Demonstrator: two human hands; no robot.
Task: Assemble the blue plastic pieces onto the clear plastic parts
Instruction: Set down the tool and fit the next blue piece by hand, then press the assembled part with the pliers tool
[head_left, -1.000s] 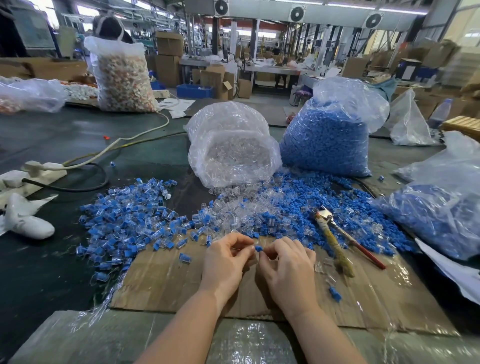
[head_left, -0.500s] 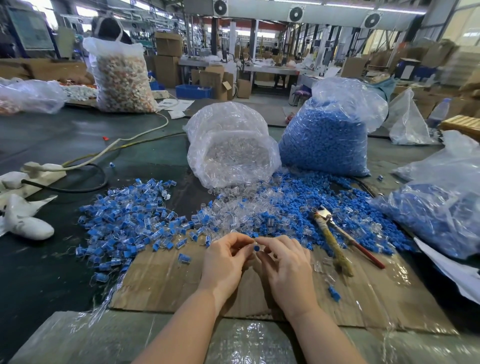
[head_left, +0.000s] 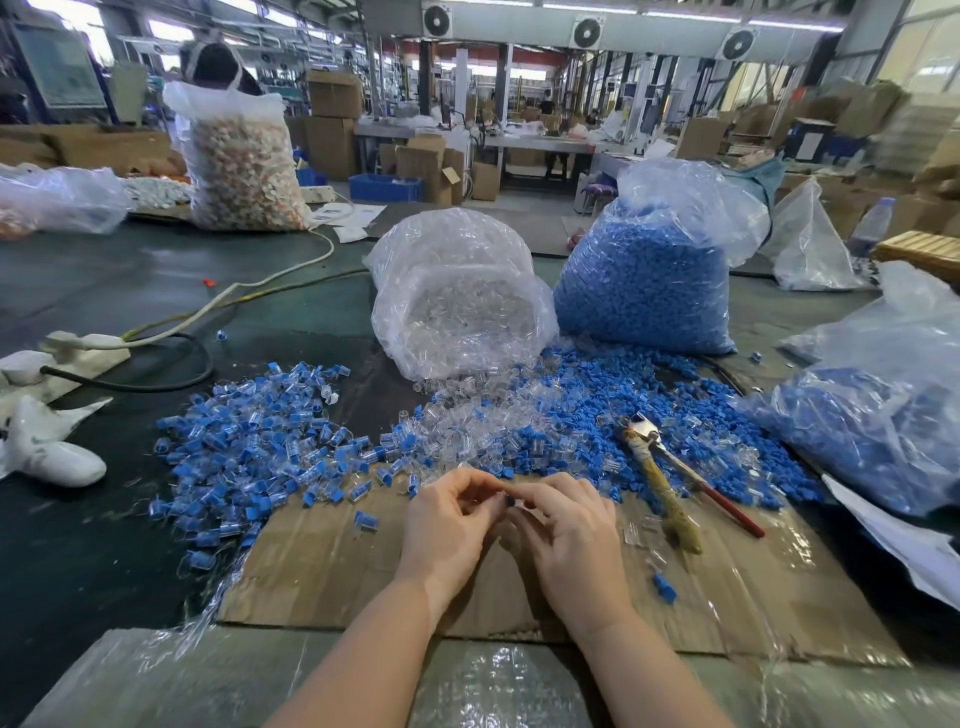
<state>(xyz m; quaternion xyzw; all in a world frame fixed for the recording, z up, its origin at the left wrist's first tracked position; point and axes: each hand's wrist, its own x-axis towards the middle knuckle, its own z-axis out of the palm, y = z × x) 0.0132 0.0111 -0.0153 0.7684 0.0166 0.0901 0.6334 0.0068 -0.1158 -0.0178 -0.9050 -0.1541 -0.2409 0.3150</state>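
Note:
My left hand and my right hand meet fingertip to fingertip over the cardboard sheet. Between them they pinch one small part, a blue piece set in a clear part that my fingers mostly hide. Loose blue pieces lie in a heap ahead on the right. Loose clear parts spill from the open clear bag. A spread of joined blue-and-clear parts lies on the left.
A full bag of blue pieces stands at the back right; another bag lies at the far right. Pliers with red and wrapped handles rest on the cardboard. White gloves and cables lie on the left.
My hands have closed together and the blue piece has gone deeper between my fingertips; less of it shows than before.

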